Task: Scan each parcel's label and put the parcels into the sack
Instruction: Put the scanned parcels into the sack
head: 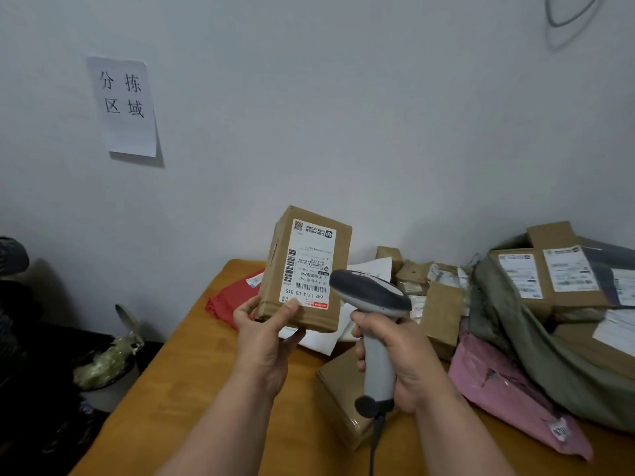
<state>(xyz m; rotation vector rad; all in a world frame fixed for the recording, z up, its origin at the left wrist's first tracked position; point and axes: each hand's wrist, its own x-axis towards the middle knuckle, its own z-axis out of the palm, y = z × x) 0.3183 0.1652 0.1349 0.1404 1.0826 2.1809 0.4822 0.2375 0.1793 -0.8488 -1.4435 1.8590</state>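
Note:
My left hand (264, 334) grips a small brown cardboard parcel (335, 304) by its lower end and holds it upright above the table, its white barcode label (309, 266) facing me. My right hand (402, 359) grips the grey handle of a barcode scanner (369, 293), whose dark head sits just right of the label's lower edge. A grey-green sack (536, 352) lies slumped at the right with labelled boxes (549, 276) on it.
The wooden table (192, 379) carries a red mailer (228, 300), a pink mailer (508, 396), a flat brown box (343, 400) under the scanner and several small cartons (439, 310). A bin (106, 372) stands left of the table. A paper sign (125, 104) hangs on the wall.

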